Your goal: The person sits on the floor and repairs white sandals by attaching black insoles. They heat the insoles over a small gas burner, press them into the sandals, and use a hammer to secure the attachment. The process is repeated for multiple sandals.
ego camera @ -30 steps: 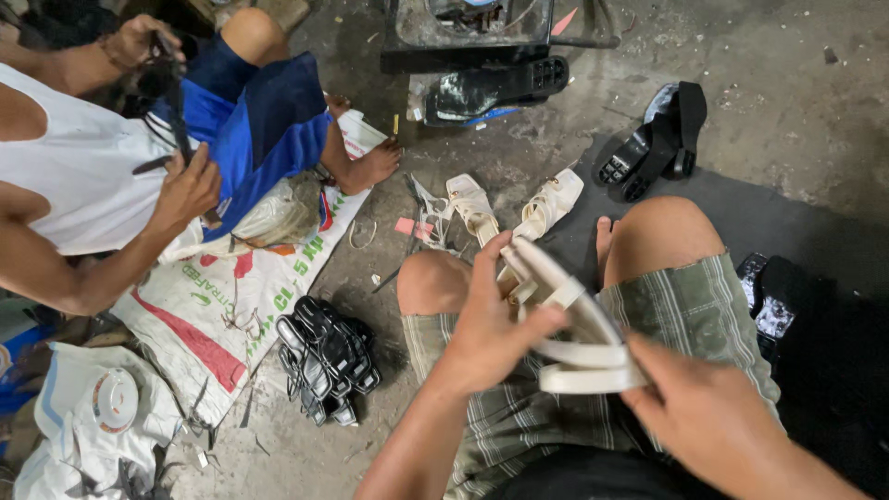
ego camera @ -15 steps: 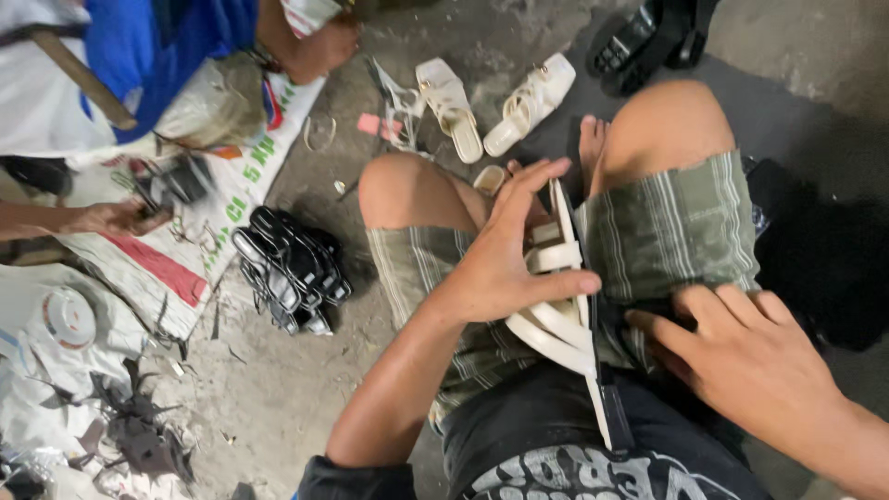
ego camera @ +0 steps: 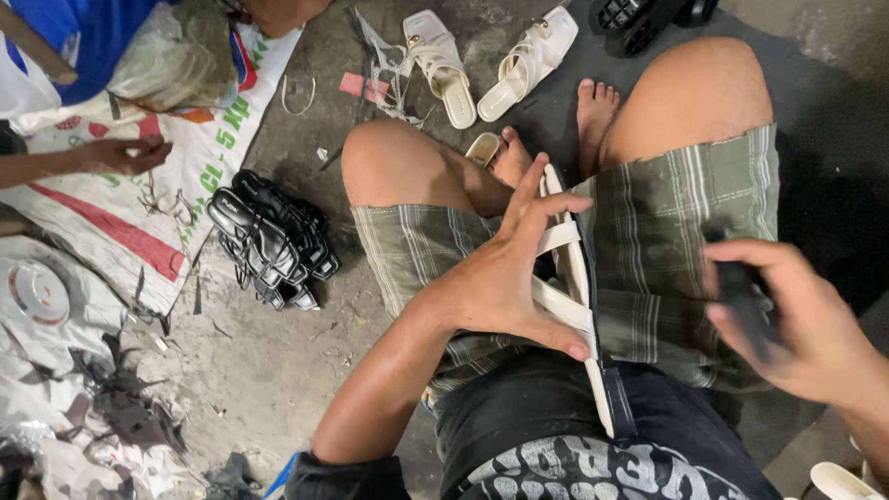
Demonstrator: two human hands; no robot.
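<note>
I sit on the floor with a cream strappy sandal (ego camera: 576,278) lying on edge across my lap, its heel toward my waist. My left hand (ego camera: 505,273) grips the sandal by its straps and sole, fingers spread. My right hand (ego camera: 787,319) hovers over my right thigh, closed around a small dark object (ego camera: 741,296) that is too blurred to identify. My plaid shorts (ego camera: 667,231) lie under both hands.
Two more cream sandals (ego camera: 491,60) lie on the concrete past my knees. A pile of black sandals (ego camera: 273,241) sits to the left. Another person's hand (ego camera: 125,153) rests on a printed sack (ego camera: 139,218). A black shoe (ego camera: 639,18) lies at the top.
The view has tipped down toward my lap. My right hand has left the sandal, moved right and closed on a dark object. My left hand keeps its hold on the sandal.
</note>
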